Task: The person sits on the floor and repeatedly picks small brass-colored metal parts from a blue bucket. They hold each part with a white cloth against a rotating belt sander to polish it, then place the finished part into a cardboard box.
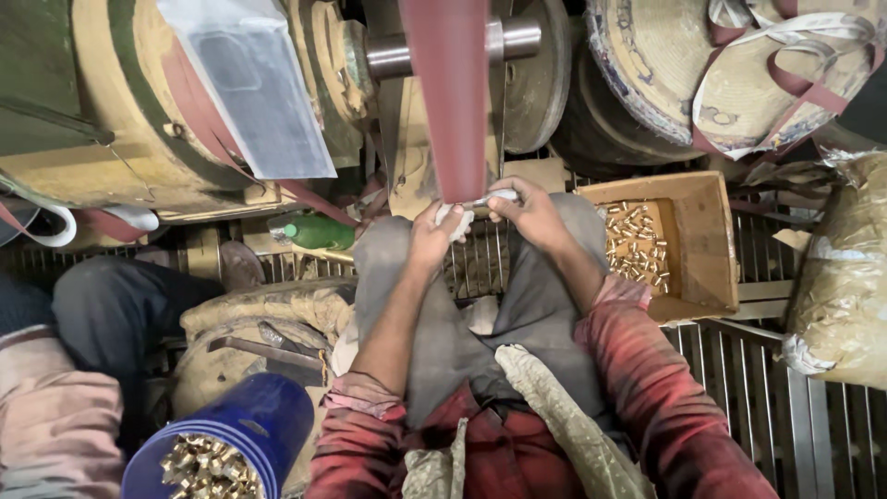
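My left hand (432, 236) and my right hand (531, 214) meet just under a dark red sanding belt (450, 92) that runs down from a steel shaft (517, 37). Together they hold a small shiny metal part (490, 198) against the belt's lower end. A white rag (455, 220) is wrapped around the fingers of my left hand. My knees in grey trousers (443, 314) lie below the hands.
A cardboard box (707, 240) of small brass parts sits at the right. A blue bucket (249, 420) of brass parts stands at the lower left. A green bottle (319, 231) lies left of my hands. Another person's leg (102, 305) is at the left. Large buffing wheels (665, 65) hang at the back.
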The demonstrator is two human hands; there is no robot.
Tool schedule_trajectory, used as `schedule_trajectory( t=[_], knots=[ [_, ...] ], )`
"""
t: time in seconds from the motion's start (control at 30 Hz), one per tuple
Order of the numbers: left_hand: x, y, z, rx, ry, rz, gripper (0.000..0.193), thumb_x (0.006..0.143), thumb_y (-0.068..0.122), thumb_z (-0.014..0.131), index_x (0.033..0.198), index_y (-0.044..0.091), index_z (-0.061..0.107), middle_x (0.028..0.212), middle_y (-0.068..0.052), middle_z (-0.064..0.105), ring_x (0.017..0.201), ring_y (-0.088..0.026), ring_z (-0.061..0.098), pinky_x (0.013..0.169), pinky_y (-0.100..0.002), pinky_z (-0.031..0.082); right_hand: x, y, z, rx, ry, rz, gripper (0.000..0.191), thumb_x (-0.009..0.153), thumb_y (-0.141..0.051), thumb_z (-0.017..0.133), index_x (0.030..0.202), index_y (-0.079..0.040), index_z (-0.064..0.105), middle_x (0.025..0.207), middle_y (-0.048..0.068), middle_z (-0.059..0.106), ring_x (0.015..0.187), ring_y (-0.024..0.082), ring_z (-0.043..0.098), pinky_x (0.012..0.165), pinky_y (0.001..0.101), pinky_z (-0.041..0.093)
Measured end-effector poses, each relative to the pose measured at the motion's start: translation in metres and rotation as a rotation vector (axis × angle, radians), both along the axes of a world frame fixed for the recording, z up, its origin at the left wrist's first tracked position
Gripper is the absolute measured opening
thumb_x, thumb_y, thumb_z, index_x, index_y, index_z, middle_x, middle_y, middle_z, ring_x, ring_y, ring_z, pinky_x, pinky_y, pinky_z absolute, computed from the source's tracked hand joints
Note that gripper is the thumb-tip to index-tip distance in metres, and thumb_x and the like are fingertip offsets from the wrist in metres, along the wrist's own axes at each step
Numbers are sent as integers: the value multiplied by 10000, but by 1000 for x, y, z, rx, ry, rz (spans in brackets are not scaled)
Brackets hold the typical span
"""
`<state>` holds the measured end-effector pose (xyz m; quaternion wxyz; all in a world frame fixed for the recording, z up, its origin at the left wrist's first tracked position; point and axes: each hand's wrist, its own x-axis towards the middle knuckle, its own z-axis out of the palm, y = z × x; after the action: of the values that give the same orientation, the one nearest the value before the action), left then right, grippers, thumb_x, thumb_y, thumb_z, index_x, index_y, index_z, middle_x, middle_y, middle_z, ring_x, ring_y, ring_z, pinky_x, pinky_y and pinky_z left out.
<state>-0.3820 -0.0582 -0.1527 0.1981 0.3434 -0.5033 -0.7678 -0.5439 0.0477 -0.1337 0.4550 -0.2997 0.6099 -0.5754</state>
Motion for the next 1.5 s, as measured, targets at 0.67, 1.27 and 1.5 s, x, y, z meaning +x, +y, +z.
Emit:
schedule_trajectory(
  t=[0.67,1.27,1.5],
  knots=[
    [19,4,12,-132,70,-98,300,1040,259,616,1171,-9,640,955,-58,710,810,-124,672,674,-283,564,11,16,7,-171,93,13,271,968,-140,715,1183,6,641,1036,43,704,915,86,667,828,252,548],
    [9,3,4,-26,38,-54,262,1014,218,643,1171,8,649,958,-55,713,799,-126,672,672,-293,570,6,7,7,17,-92,-23,222,992,-166,694,1120,7,636,855,42,674,676,92,610,623,254,529],
    [0,1,3,17,26,5,241,1016,185,628,1177,11,670,943,-65,722,764,-139,658,643,-298,545,7,-4,2,24,-106,-45,227,985,-167,699,1107,9,623,855,48,671,689,101,609,630,261,530]
  ],
)
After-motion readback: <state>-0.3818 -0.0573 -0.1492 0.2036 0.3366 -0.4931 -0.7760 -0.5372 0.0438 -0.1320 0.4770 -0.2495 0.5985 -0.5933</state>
